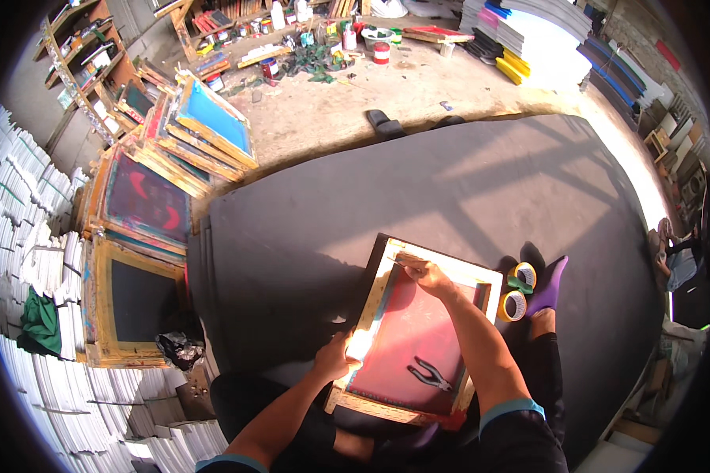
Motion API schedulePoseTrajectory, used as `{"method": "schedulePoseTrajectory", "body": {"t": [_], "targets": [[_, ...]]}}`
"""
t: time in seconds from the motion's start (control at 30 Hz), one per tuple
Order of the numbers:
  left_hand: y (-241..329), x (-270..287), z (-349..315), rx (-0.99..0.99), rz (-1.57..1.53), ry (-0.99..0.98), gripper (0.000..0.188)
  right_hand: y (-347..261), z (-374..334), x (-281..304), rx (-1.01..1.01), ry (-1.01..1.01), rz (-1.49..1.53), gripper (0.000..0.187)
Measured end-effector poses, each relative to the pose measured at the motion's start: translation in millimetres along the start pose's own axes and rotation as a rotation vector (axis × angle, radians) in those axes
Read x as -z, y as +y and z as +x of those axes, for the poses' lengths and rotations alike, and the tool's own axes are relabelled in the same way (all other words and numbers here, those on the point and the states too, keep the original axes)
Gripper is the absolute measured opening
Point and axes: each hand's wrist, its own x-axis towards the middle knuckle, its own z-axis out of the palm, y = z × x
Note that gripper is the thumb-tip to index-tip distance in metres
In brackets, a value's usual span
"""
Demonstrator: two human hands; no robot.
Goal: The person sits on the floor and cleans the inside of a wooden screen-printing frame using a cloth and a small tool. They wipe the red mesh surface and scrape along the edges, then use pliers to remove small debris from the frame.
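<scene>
A: Position of the wooden frame?

B: Above the black mat, between the person's legs. Could not tell whether mat or legs bore it. Long axis ran near to far, the far end leaning right.

A: State of the hands?

B: Left hand appeared closed around the left rail, about midway; glare hid its fingertips. Right hand had fingers curled at the far rail, by the far left corner. Could not tell whether it pinched anything thin.

A: Which was nearer?

B: To the far left corner, the right; to the near left corner, the left. The right forearm crossed the red mesh and hid part of the right rail.

A: Obstructions?

B: Pliers lay on the mesh, near end, left of that forearm. Two tape rolls sat just right of the frame, beside a purple sock. A stack of screens stood at far left, well apart.
</scene>
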Motion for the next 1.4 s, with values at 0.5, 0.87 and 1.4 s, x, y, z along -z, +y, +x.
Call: {"method": "schedulePoseTrajectory", "body": {"t": [0.5, 0.87, 1.4], "targets": [[-7, 10, 4, 0.031, 0.021, -0.058, 0.097, -34, 1, -4, -0.284, -0.149, -0.499, 0.037], [-15, -1, 3, -0.029, 0.091, 0.028, 0.1, -67, 39, 31, -1.123, -0.384, 0.608, 0.045], [13, 25, 5, 0.09, 0.046, -0.071, 0.103, -87, 20, 10, -0.584, -0.298, -0.595, 0.045]]}}
